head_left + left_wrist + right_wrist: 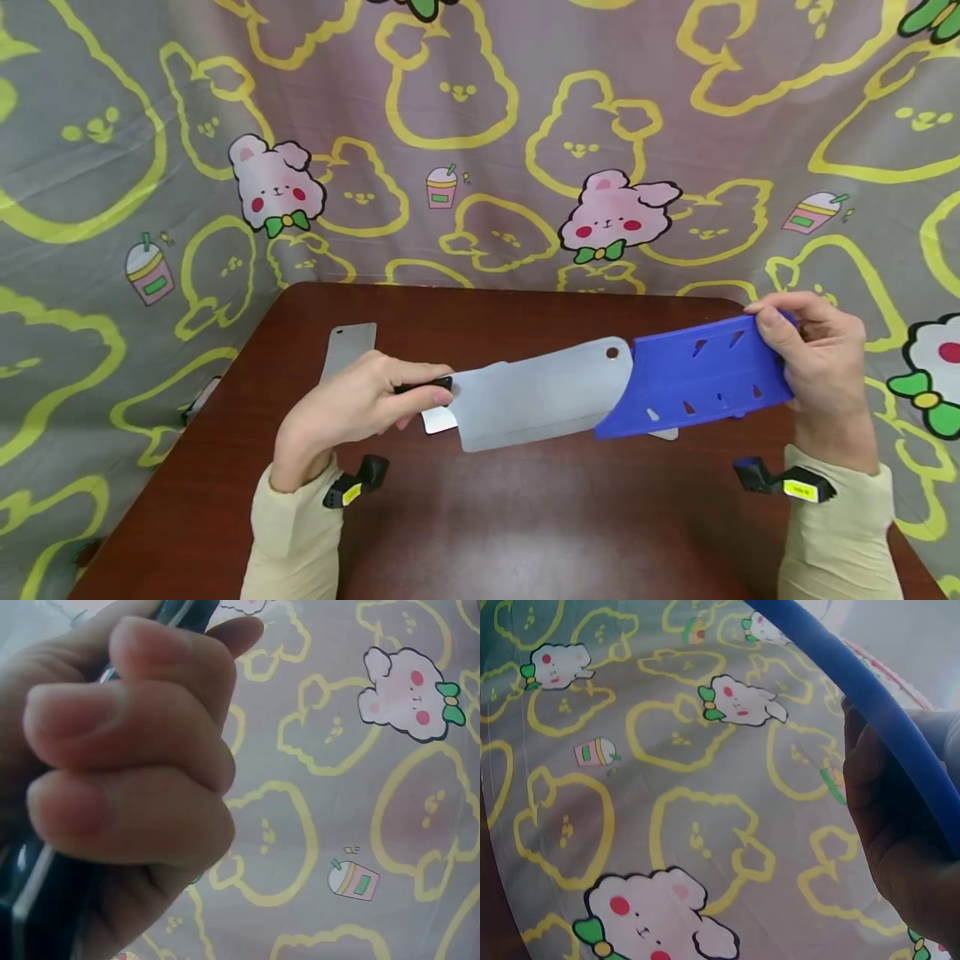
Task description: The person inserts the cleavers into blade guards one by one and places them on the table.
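Observation:
A cleaver (543, 392) with a broad metal blade and a hole near its tip is held up over the table. My left hand (360, 400) grips it by its black handle (52, 900), fingers curled round it in the left wrist view. My right hand (817, 358) pinches the far end of a blue knife sheath (701, 375) with several small cut-outs, thumb on its near face. The blade's tip is right at the curved mouth of the sheath. In the right wrist view the blue edge (885, 712) of the sheath crosses in front of the hand.
On the brown table (510, 517) lies another metal blade (348, 350) with a corner hole, behind the left hand. A shiny blade corner (439, 419) shows below the cleaver's handle, and a pale tip (665, 434) below the sheath. A patterned curtain (480, 125) surrounds the table.

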A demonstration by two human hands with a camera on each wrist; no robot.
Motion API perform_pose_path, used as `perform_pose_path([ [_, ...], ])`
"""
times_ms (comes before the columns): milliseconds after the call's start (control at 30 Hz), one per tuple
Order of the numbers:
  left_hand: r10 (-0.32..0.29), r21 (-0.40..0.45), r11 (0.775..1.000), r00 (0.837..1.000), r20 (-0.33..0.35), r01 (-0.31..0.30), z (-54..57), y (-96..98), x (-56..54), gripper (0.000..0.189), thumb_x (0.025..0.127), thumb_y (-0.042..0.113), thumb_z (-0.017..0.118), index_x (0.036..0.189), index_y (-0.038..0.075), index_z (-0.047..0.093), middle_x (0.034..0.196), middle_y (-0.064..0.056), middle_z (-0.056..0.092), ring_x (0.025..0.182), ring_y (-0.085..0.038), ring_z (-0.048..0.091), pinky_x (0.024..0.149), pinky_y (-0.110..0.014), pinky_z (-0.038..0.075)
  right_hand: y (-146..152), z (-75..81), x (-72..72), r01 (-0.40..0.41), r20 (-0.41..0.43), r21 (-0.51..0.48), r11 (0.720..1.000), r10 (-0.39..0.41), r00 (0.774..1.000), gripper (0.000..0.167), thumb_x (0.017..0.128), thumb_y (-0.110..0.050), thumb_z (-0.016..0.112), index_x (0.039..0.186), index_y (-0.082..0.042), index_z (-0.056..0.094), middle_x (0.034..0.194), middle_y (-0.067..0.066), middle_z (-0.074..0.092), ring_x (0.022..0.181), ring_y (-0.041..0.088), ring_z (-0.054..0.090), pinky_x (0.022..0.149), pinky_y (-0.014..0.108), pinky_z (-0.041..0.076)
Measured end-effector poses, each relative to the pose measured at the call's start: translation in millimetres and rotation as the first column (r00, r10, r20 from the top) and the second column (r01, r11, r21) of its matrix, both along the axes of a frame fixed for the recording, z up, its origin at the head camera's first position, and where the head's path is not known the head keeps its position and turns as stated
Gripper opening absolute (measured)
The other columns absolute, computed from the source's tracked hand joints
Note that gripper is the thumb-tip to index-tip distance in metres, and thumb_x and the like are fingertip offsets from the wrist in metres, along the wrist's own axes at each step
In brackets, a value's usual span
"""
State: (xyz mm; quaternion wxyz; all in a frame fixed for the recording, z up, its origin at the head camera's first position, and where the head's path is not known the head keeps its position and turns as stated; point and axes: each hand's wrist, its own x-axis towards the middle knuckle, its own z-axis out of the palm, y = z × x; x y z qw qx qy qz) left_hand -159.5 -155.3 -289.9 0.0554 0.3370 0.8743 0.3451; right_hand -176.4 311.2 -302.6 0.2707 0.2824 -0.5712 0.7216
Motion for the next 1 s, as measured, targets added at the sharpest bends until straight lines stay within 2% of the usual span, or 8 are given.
perform_pose_path([
  [167, -0.057, -0.031, 0.998, 0.998, -0.020, 0.056, 1.3, 4.1, 3.2, 0.035, 0.097, 0.040, 0.060, 0.127, 0.024, 0.066, 0.053, 0.012, 0.047, 0.048, -0.001, 0.047, 0.055, -0.021, 0.043, -1.9, 0.0, 2.9, -0.017, -0.023, 0.075, 0.997, 0.019, 1.000, 0.013, 0.089, 0.020, 0.052, 0.096, 0.020, 0.063, 0.077, 0.010, 0.071, 0.057, 0.014, 0.070, 0.050, 0.019, 0.053],
  [300, -0.102, -0.035, 0.994, 0.990, -0.101, 0.099, 0.9, 10.2, 2.2, 0.035, 0.097, 0.037, 0.061, 0.126, 0.020, 0.067, 0.060, 0.016, 0.053, 0.050, 0.003, 0.046, 0.058, -0.019, 0.045, -4.5, -0.6, 3.1, -0.009, -0.021, 0.111, 0.994, 0.012, 1.000, 0.013, 0.089, 0.019, 0.052, 0.096, 0.019, 0.064, 0.076, 0.009, 0.072, 0.058, 0.013, 0.070, 0.050, 0.019, 0.053],
  [433, -0.106, 0.013, 0.994, 0.976, -0.189, 0.110, -0.4, 14.0, 0.1, 0.030, 0.097, 0.030, 0.062, 0.124, 0.018, 0.068, 0.073, 0.015, 0.060, 0.056, 0.005, 0.044, 0.063, -0.019, 0.046, -7.7, -0.1, 1.2, -0.026, -0.037, 0.015, 1.000, 0.026, 0.999, 0.012, 0.089, 0.019, 0.052, 0.095, 0.021, 0.062, 0.079, 0.012, 0.071, 0.057, 0.015, 0.069, 0.051, 0.020, 0.054],
  [633, -0.056, 0.043, 0.997, 0.979, -0.195, 0.065, -1.2, 16.6, -0.2, 0.031, 0.098, 0.031, 0.060, 0.126, 0.019, 0.066, 0.059, 0.017, 0.043, 0.049, 0.004, 0.030, 0.061, -0.020, 0.044, -12.3, 2.6, -3.1, -0.053, -0.062, -0.043, 0.998, 0.051, 0.997, 0.014, 0.090, 0.021, 0.049, 0.097, 0.024, 0.060, 0.083, 0.015, 0.070, 0.057, 0.017, 0.069, 0.053, 0.021, 0.055],
  [667, -0.049, 0.041, 0.997, 0.979, -0.196, 0.059, -1.2, 16.8, 0.4, 0.031, 0.098, 0.031, 0.060, 0.127, 0.019, 0.066, 0.057, 0.017, 0.038, 0.047, 0.003, 0.028, 0.060, -0.020, 0.043, -13.4, 2.6, -3.2, -0.050, -0.058, -0.037, 0.998, 0.048, 0.997, 0.014, 0.090, 0.020, 0.049, 0.097, 0.023, 0.060, 0.082, 0.014, 0.071, 0.057, 0.017, 0.069, 0.053, 0.021, 0.055],
  [733, -0.056, 0.045, 0.997, 0.978, -0.200, 0.066, -1.6, 19.1, 1.1, 0.032, 0.098, 0.030, 0.061, 0.127, 0.018, 0.066, 0.056, 0.017, 0.039, 0.047, 0.004, 0.028, 0.058, -0.019, 0.041, -16.9, 2.0, -3.3, -0.046, -0.042, -0.018, 0.999, 0.046, 0.998, 0.014, 0.091, 0.019, 0.049, 0.097, 0.022, 0.061, 0.080, 0.013, 0.070, 0.056, 0.016, 0.069, 0.051, 0.021, 0.054],
  [867, -0.080, 0.044, 0.995, 0.964, -0.253, 0.093, -3.7, 28.3, 1.3, 0.034, 0.097, 0.028, 0.062, 0.128, 0.016, 0.066, 0.061, 0.017, 0.052, 0.047, 0.006, 0.032, 0.056, -0.017, 0.040, -30.5, -3.2, -2.6, -0.011, -0.019, 0.066, 0.998, 0.012, 1.000, 0.014, 0.092, 0.016, 0.050, 0.098, 0.017, 0.063, 0.077, 0.008, 0.071, 0.055, 0.013, 0.069, 0.048, 0.019, 0.052],
  [1000, -0.085, 0.040, 0.994, 0.953, -0.290, 0.101, -7.2, 41.1, -1.1, 0.035, 0.097, 0.030, 0.062, 0.128, 0.015, 0.066, 0.064, 0.015, 0.057, 0.048, 0.006, 0.035, 0.057, -0.016, 0.040, -51.3, -10.2, -1.0, -0.022, 0.021, 0.149, 0.989, 0.020, 1.000, 0.015, 0.094, 0.013, 0.049, 0.101, 0.015, 0.062, 0.075, 0.006, 0.071, 0.055, 0.014, 0.070, 0.046, 0.022, 0.052],
])
